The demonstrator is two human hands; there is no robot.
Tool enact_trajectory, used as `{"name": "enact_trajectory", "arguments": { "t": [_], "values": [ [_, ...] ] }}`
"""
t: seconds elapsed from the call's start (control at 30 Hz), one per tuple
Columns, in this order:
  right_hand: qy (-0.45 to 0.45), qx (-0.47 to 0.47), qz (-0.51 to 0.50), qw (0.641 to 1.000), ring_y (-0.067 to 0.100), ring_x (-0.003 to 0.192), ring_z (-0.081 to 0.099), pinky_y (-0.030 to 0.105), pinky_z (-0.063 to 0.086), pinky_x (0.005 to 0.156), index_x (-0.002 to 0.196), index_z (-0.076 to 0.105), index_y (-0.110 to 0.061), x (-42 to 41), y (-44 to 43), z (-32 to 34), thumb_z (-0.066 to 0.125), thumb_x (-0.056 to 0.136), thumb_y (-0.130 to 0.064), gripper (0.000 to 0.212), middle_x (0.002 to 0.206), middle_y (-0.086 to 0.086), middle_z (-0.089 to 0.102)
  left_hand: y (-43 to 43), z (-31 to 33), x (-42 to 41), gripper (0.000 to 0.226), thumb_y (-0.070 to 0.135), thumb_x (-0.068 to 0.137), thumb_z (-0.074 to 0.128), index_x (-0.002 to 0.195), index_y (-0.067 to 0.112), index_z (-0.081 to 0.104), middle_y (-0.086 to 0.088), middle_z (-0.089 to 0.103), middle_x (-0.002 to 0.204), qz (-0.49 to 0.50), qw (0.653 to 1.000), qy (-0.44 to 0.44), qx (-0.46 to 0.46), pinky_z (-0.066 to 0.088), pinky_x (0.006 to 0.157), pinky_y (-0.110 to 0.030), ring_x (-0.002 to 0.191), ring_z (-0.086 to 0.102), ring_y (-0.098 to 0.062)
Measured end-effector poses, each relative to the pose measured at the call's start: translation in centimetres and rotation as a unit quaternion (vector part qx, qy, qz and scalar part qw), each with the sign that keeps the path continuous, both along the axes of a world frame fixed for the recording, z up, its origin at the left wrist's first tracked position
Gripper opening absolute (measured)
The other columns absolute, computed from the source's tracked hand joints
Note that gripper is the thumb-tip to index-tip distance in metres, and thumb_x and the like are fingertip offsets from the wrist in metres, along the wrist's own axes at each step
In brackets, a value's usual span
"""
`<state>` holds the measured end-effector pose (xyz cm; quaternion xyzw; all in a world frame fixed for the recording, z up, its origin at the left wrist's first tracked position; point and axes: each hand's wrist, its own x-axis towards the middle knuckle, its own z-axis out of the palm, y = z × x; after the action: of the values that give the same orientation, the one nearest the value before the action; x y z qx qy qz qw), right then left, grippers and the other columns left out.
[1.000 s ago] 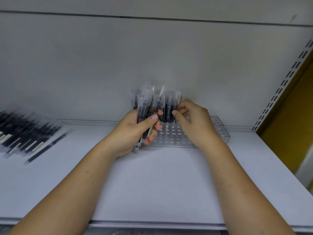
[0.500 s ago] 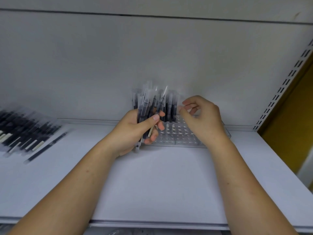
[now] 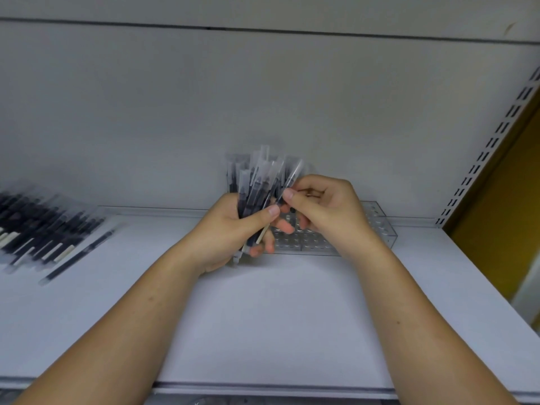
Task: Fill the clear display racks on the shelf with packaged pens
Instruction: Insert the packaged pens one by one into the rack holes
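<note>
Head view: the left hand (image 3: 230,229), at frame centre, grips a bundle of packaged pens (image 3: 254,185). The thumb lies across the front of the bundle and the fingers curl round its back. The bundle stands roughly upright, with its clear sleeve tops fanning toward the upper part of the frame.

The right hand (image 3: 327,211) is just right of the left hand. Its thumb and forefinger pinch a single packaged pen (image 3: 292,178) at the right edge of the bundle; the other fingers are curled. This pen is tilted, its top toward the upper right and its lower end running down among the left hand's fingers.

The clear display rack (image 3: 380,229) lies on the white shelf (image 3: 292,317) behind both hands, close to the back panel (image 3: 263,97). Its right end shows to the right of the right wrist, and its grid of holes shows between the hands. Whether pens stand in the rack behind the bundle cannot be determined.

A pile of packaged pens (image 3: 38,229) lies flat at the left edge of the frame, well apart from the hands. A slotted upright (image 3: 482,153) runs along the right side.
</note>
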<state>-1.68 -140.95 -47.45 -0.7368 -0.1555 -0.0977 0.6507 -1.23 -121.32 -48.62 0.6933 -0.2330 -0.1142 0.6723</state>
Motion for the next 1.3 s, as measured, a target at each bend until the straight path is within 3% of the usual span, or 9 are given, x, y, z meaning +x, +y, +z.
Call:
{"name": "enact_trajectory", "arguments": {
  "t": [0.13, 0.3, 0.43, 0.53, 0.6, 0.73, 0.87, 1.03, 1.3],
  "values": [
    [0.004, 0.006, 0.002, 1.0, 0.014, 0.055, 0.053, 0.025, 0.047, 0.056, 0.086, 0.074, -0.012, 0.0, -0.1, 0.0, 0.073, 0.095, -0.014, 0.01, 0.072, 0.003, 0.072, -0.2, 0.2, -0.3, 0.028, 0.029, 0.102, 0.054, 0.116, 0.008, 0.067, -0.012, 0.078, 0.091, -0.002, 1.0, 0.005, 0.006, 0.043, 0.046, -0.026, 0.051, 0.062, -0.017],
    [-0.01, 0.015, -0.023, 1.0, 0.016, 0.058, 0.059, 0.025, 0.04, 0.049, 0.084, 0.069, -0.011, 0.3, -0.2, -0.1, 0.069, 0.098, -0.012, 0.014, 0.07, 0.002, 0.07, -0.2, 0.3, -0.3, 0.032, 0.033, 0.105, 0.051, 0.116, 0.007, 0.066, -0.015, 0.078, 0.095, 0.009, 1.0, 0.016, 0.023, 0.044, 0.048, -0.027, 0.053, 0.064, -0.023],
    [-0.026, 0.112, -0.051, 0.992, 0.025, 0.061, 0.068, 0.03, 0.039, 0.047, 0.082, 0.062, -0.01, 0.7, -0.8, 0.2, 0.065, 0.096, -0.016, 0.015, 0.077, 0.01, 0.071, -0.1, 0.1, -0.1, 0.026, 0.026, 0.108, 0.049, 0.12, 0.008, 0.063, -0.014, 0.078, 0.094, 0.011, 1.0, 0.016, 0.02, 0.043, 0.045, -0.027, 0.054, 0.065, -0.023],
    [-0.048, 0.178, -0.1, 0.978, 0.027, 0.056, 0.067, 0.028, 0.038, 0.045, 0.083, 0.059, -0.01, 1.2, -1.6, 0.5, 0.058, 0.092, -0.017, 0.012, 0.076, 0.015, 0.069, 0.2, -0.3, 0.2, 0.021, 0.023, 0.108, 0.05, 0.117, 0.011, 0.065, -0.009, 0.073, 0.081, 0.019, 0.999, -0.019, 0.031, 0.039, 0.046, -0.027, 0.045, 0.052, -0.021],
    [-0.069, 0.188, -0.155, 0.967, 0.026, 0.055, 0.065, 0.027, 0.039, 0.045, 0.087, 0.06, -0.011, 1.6, -2.5, 0.5, 0.056, 0.093, -0.016, 0.01, 0.075, 0.012, 0.068, 0.2, -0.4, 0.3, 0.02, 0.021, 0.107, 0.052, 0.117, 0.011, 0.066, -0.004, 0.059, 0.069, 0.015, 1.0, -0.009, 0.011, 0.036, 0.046, -0.026, 0.042, 0.041, -0.017],
    [-0.138, 0.077, -0.271, 0.95, 0.021, 0.063, 0.069, 0.03, 0.048, 0.06, 0.092, 0.059, -0.02, 2.4, -4.0, -0.2, 0.055, 0.101, -0.012, 0.013, 0.077, 0.003, 0.068, 0.1, -0.4, 0.3, 0.025, 0.03, 0.101, 0.056, 0.117, 0.014, 0.066, -0.001, 0.04, 0.066, -0.001, 1.0, 0.019, -0.013, 0.029, 0.049, -0.024, 0.044, 0.03, -0.014],
    [-0.161, -0.035, -0.279, 0.946, 0.017, 0.075, 0.073, 0.032, 0.056, 0.072, 0.098, 0.057, -0.028, 2.9, -3.9, -1.0, 0.057, 0.102, -0.018, 0.011, 0.082, -0.006, 0.069, 0.1, -0.4, 0.4, 0.03, 0.034, 0.096, 0.057, 0.115, 0.011, 0.065, -0.001, 0.038, 0.067, -0.003, 0.999, 0.018, -0.027, 0.027, 0.05, -0.024, 0.045, 0.028, -0.013],
    [-0.164, -0.109, -0.264, 0.944, 0.015, 0.082, 0.073, 0.034, 0.058, 0.076, 0.103, 0.058, -0.024, 3.3, -3.6, -1.4, 0.056, 0.103, -0.017, 0.006, 0.087, -0.006, 0.07, -0.1, -0.4, 0.3, 0.02, 0.023, 0.108, 0.05, 0.114, 0.01, 0.063, -0.001, 0.039, 0.067, 0.005, 1.0, 0.014, -0.024, 0.029, 0.048, -0.024, 0.045, 0.029, -0.013],
    [-0.157, -0.18, -0.235, 0.942, 0.013, 0.077, 0.069, 0.03, 0.056, 0.073, 0.103, 0.06, -0.02, 4.2, -2.9, -1.6, 0.058, 0.103, -0.016, 0.005, 0.084, -0.005, 0.068, 0.0, -0.4, 0.3, 0.02, 0.024, 0.108, 0.05, 0.113, 0.009, 0.063, -0.001, 0.041, 0.067, 0.005, 1.0, 0.011, -0.014, 0.029, 0.048, -0.024, 0.046, 0.03, -0.014]
  ]
}}
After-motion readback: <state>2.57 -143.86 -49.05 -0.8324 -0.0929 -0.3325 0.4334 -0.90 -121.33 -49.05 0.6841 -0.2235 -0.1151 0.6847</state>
